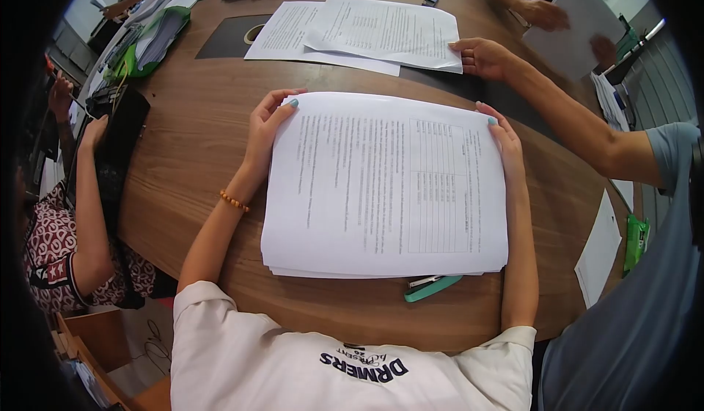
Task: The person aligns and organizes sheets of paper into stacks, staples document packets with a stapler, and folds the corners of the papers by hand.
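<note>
A thick stack of printed paper sheets (367, 184) fills the middle of the view, its text running sideways. My left hand (268, 126) grips the stack's far left corner, thumb with teal nail on top and fingers at the edge. At the far right corner, my right hand (507, 143) holds the same stack, some of its fingers hidden behind the edge. Under the near edge of the paper, a green stapler (433, 288) lies on the wooden table (191, 154), partly covered.
Beyond my stack, a co-worker's hand (484, 57) touches printed sheets (385, 33). Another person's blurred hand holds a white board or sheet (579, 26) at far right. A tape roll (254, 34), a green folder (158, 41), a black bag (121, 154) and a green packet (635, 242) lie around.
</note>
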{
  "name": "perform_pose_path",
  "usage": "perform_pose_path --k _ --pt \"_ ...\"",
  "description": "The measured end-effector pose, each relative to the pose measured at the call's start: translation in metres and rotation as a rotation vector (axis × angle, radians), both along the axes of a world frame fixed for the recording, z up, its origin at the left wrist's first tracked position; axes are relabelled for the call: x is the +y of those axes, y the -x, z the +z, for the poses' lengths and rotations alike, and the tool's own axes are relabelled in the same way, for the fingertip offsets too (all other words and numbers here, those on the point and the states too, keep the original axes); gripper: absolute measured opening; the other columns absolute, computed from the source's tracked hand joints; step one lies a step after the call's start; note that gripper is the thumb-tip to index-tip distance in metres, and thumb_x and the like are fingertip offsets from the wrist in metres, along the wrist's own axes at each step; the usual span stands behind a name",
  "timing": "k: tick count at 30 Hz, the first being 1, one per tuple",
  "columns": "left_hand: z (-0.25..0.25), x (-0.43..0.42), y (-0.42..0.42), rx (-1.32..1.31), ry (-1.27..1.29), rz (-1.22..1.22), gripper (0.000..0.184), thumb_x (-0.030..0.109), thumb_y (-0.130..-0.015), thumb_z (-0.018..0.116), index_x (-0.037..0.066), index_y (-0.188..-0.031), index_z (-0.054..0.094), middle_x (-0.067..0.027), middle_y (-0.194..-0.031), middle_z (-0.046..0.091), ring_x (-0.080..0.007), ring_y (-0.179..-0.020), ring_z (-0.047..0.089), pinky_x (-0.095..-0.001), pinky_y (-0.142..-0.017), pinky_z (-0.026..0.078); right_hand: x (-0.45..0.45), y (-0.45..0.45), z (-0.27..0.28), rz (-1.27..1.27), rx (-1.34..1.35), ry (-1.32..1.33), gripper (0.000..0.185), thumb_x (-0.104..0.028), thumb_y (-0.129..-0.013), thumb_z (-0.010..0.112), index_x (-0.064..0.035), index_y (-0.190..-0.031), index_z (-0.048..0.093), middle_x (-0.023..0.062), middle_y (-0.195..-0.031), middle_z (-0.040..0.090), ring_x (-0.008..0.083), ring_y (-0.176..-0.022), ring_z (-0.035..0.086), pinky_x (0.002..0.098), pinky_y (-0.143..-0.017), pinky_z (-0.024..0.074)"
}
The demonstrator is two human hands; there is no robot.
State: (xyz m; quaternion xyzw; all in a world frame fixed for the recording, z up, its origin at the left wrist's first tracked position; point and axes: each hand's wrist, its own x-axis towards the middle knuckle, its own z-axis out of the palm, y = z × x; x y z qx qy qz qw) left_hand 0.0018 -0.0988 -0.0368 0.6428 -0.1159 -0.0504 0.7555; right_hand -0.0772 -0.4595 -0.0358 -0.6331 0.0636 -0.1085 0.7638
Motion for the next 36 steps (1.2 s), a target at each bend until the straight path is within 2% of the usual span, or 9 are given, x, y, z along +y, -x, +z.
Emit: perform_pose_path --k 2,5,18,24,29,36 --pt "-0.002 -0.002 0.000 -0.035 0.067 0.020 0.029 0.013 -0.083 0.053 -0.002 -0.108 0.053 -0.0114 -0.103 0.058 -0.0098 -0.083 0.057 -0.0190 -0.067 0.048 0.001 0.000 0.001 -0.013 0.011 -0.037 0.032 -0.008 -0.086 0.049 0.0029 -0.116 0.052 0.0112 -0.117 0.055 0.0105 -0.095 0.056 0.0205 -0.081 0.0457" --pt "-0.002 -0.002 0.002 -0.017 0.028 0.026 0.030 0.013 -0.083 0.053 -0.002 -0.108 0.053 -0.0108 -0.102 0.058 -0.0091 -0.081 0.058 -0.0185 -0.066 0.048 0.002 0.001 0.001 -0.008 0.026 -0.042 0.032 -0.008 -0.086 0.049 0.0024 -0.116 0.053 0.0102 -0.114 0.057 0.0102 -0.094 0.057 0.0200 -0.079 0.0462" --pt "0.005 -0.005 0.003 -0.004 0.051 -0.051 0.034 0.016 -0.083 0.052 -0.002 -0.112 0.053 -0.0087 -0.098 0.058 -0.0085 -0.078 0.059 -0.0182 -0.063 0.048 0.000 0.001 -0.003 0.016 -0.015 -0.079 0.032 -0.011 -0.087 0.049 0.0022 -0.115 0.053 0.0084 -0.114 0.056 0.0100 -0.095 0.056 0.0202 -0.081 0.0452" --pt "-0.001 -0.002 0.000 0.037 0.005 -0.093 0.037 0.017 -0.083 0.049 0.000 -0.116 0.051 -0.0096 -0.102 0.056 -0.0092 -0.079 0.059 -0.0188 -0.065 0.049 0.004 0.002 0.001 -0.015 -0.017 0.070 0.031 -0.012 -0.088 0.046 0.0004 -0.116 0.053 0.0095 -0.118 0.053 0.0114 -0.099 0.055 0.0203 -0.081 0.0448" --pt "0.001 -0.001 0.004 -0.003 0.019 -0.119 0.039 0.018 -0.084 0.045 0.002 -0.119 0.048 -0.0092 -0.097 0.058 -0.0091 -0.080 0.059 -0.0188 -0.065 0.049 0.008 0.004 0.006 -0.005 0.042 0.146 0.034 -0.014 -0.089 0.041 -0.0003 -0.120 0.049 0.0113 -0.125 0.049 0.0142 -0.108 0.051 0.0231 -0.088 0.0414" --pt "0.007 -0.001 0.006 0.022 0.015 -0.127 0.039 0.019 -0.084 0.044 0.002 -0.119 0.048 -0.0097 -0.098 0.058 -0.0094 -0.079 0.059 -0.0196 -0.066 0.049 0.002 0.004 0.002 0.004 0.037 0.244 0.036 -0.017 -0.089 0.042 0.0001 -0.121 0.048 0.0116 -0.127 0.047 0.0158 -0.109 0.050 0.0238 -0.091 0.0391"
